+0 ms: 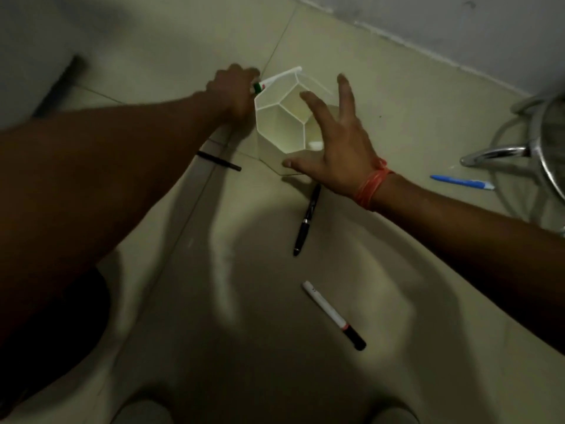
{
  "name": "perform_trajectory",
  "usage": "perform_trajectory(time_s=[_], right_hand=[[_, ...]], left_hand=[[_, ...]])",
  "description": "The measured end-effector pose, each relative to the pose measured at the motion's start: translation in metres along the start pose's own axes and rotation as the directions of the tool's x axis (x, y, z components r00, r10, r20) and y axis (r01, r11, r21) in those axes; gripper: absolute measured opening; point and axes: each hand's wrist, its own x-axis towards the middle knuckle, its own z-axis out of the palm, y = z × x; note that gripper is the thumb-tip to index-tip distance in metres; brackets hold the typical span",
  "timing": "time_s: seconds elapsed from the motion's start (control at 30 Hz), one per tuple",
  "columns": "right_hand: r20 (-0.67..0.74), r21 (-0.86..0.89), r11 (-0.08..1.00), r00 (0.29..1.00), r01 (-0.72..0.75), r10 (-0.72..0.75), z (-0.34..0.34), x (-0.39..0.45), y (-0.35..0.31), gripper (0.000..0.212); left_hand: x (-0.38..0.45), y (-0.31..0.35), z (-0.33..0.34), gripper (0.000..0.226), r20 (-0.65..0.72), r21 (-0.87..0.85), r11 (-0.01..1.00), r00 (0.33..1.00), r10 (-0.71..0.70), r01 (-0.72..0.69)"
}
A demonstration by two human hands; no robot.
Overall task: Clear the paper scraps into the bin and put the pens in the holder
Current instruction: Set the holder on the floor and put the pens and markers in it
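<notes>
A white honeycomb pen holder point(279, 123) stands on the tiled floor. My left hand point(234, 93) is at its left rim, closed around a white pen with a green band point(276, 78) that slants over the holder's top edge. Over the holder's right side hovers my right hand point(334, 148), fingers spread and holding nothing. On the floor lie a thin black pen point(218, 160), a black pen point(307, 220), a white marker with a black cap point(334, 315) and a blue pen point(461, 182).
A chrome stand with curved legs and a grey cable point(519, 148) sits at the right edge. The wall base point(428, 53) runs diagonally behind the holder. A dark bar point(59, 87) lies at far left. The scene is dim.
</notes>
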Motion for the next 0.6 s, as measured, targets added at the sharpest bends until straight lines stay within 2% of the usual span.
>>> perform_trajectory(time_s=[0.03,0.1,0.2,0.27,0.3,0.33,0.4,0.5,0.6], right_hand=[[-0.038,-0.018,1.000,0.999,0.006,-0.007,-0.002,-0.005,0.000,0.102],[-0.106,-0.043,0.999,0.994,0.024,-0.028,-0.004,-0.020,-0.003,0.101],[-0.101,0.019,0.998,0.993,0.064,-0.062,0.000,-0.064,-0.002,0.077],[0.132,0.045,0.999,0.991,0.015,-0.021,0.006,-0.100,0.000,0.056],[0.283,-0.005,1.000,0.959,0.008,-0.007,0.011,-0.120,0.003,0.051],[0.428,-0.086,0.996,0.904,0.040,0.001,0.018,-0.138,0.008,0.050],[0.607,-0.198,0.970,0.794,0.144,0.007,0.027,-0.162,0.019,0.054],[0.682,-0.193,0.960,0.731,0.202,-0.017,0.024,-0.171,0.026,0.048],[0.695,-0.155,0.979,0.719,0.135,0.011,0.017,-0.157,0.020,0.039]], left_hand=[[-0.002,-0.001,0.004,0.056,0.006,0.089,0.996,1.000,0.008,-0.008],[-0.007,-0.005,0.008,0.044,-0.072,0.157,0.987,0.997,0.001,0.010],[-0.016,-0.002,0.013,0.037,-0.118,0.162,0.980,0.988,-0.101,0.120],[-0.019,0.003,0.012,0.036,-0.122,0.134,0.981,0.985,-0.124,0.140],[-0.020,0.004,0.007,0.036,-0.141,0.105,0.986,0.983,-0.117,0.132],[-0.020,0.005,0.002,0.036,-0.170,0.073,0.989,0.979,-0.112,0.126],[-0.022,0.007,-0.026,0.044,-0.220,0.027,0.993,0.970,-0.106,0.114],[-0.030,0.009,-0.078,0.054,-0.261,-0.145,0.983,0.954,-0.150,0.114],[-0.055,0.015,-0.113,0.048,-0.343,-0.361,0.930,0.918,-0.201,0.068]])
